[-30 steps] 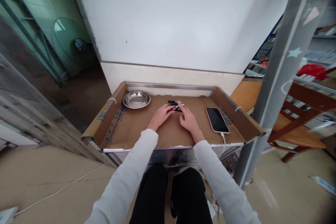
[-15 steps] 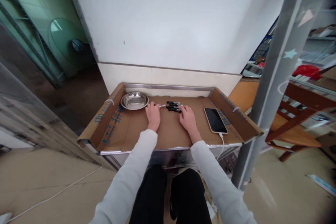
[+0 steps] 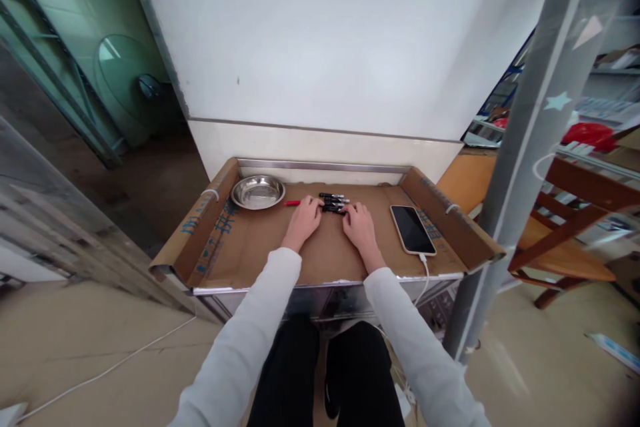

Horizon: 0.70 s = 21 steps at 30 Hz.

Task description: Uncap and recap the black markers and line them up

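Observation:
Several black marker pens (image 3: 331,196) with pale ends lie side by side near the middle of the cardboard-lined table. My left hand (image 3: 305,220) is at their left end, its fingers bent and closed on the nearest black marker pen. At that pen's other end is my right hand (image 3: 359,227), thumb and fingers drawn together on its tip. The fingertips partly cover the pens. Left of the group, a red pen (image 3: 293,203) lies partly behind my left hand. A round steel dish (image 3: 258,193) sits further left.
On the right side of the table lies a phone (image 3: 413,229) with a white cable (image 3: 425,277) hanging over the front edge. Folded cardboard walls (image 3: 445,220) rise at both sides. A white panel (image 3: 325,47) stands behind, and a grey post (image 3: 520,160) at the right.
My left hand has moved right, from the red pen to the left end of the black marker pens, uncovering the red pen. My right hand has stayed nearly in place.

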Motion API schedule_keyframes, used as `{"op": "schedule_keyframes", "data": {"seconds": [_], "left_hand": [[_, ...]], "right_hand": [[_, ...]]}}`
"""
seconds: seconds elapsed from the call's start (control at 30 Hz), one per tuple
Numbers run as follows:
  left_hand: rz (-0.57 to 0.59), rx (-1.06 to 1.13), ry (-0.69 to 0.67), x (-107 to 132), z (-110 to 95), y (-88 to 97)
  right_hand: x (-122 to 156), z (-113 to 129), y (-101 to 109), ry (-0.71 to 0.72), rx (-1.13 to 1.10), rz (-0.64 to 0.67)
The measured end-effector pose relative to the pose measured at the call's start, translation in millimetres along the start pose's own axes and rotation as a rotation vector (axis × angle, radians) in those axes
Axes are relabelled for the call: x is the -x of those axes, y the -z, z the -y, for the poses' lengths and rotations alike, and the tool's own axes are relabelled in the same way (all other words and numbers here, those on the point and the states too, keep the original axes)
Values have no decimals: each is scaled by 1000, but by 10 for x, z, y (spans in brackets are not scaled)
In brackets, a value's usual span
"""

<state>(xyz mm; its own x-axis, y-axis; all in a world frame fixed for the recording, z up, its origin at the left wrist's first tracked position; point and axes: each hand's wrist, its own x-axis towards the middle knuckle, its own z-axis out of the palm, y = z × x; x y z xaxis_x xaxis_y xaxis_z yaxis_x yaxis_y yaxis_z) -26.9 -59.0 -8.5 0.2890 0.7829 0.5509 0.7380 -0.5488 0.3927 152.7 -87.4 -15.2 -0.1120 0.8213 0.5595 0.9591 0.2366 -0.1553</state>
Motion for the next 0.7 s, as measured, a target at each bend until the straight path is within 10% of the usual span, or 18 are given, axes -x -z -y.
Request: {"op": "schedule_keyframes", "data": {"seconds": [0.7], "left_hand": [[174,258,-53,55,-71,116]], "right_hand": [[-4,-29,-28,-53,-270,-27]]}}
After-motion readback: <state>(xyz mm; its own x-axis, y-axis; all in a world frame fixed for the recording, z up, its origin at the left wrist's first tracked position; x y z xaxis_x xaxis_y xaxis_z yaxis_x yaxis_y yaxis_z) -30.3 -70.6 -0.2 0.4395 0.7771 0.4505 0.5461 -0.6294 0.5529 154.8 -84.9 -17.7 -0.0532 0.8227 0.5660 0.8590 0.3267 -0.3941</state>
